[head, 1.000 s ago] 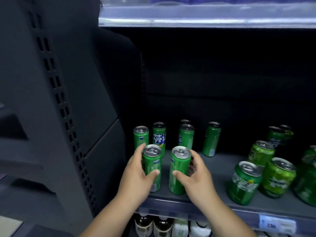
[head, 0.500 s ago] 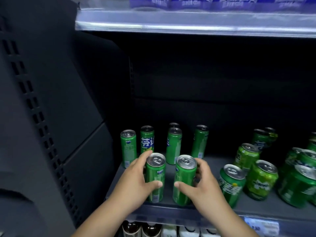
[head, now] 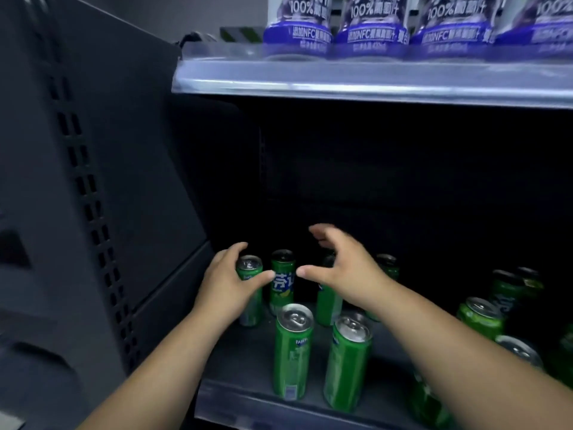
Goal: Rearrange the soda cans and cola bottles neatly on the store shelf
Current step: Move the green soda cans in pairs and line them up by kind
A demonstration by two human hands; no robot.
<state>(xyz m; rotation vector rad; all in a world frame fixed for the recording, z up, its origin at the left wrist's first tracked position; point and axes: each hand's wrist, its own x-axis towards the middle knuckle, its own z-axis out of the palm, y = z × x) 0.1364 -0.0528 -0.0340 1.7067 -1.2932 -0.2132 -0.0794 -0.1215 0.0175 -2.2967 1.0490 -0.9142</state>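
Tidying the shelf, the left hand grips the rear corner can while the right hand hovers wide and empty, due next to clasp the can beneath.

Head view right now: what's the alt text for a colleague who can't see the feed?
The left hand wraps round the back-left can on the lower shelf while the right hand hovers open above the back row. Two slim green front cans stand upright near the shelf edge; stubbier green cans sit at right, purple-labelled bottles on the upper shelf.
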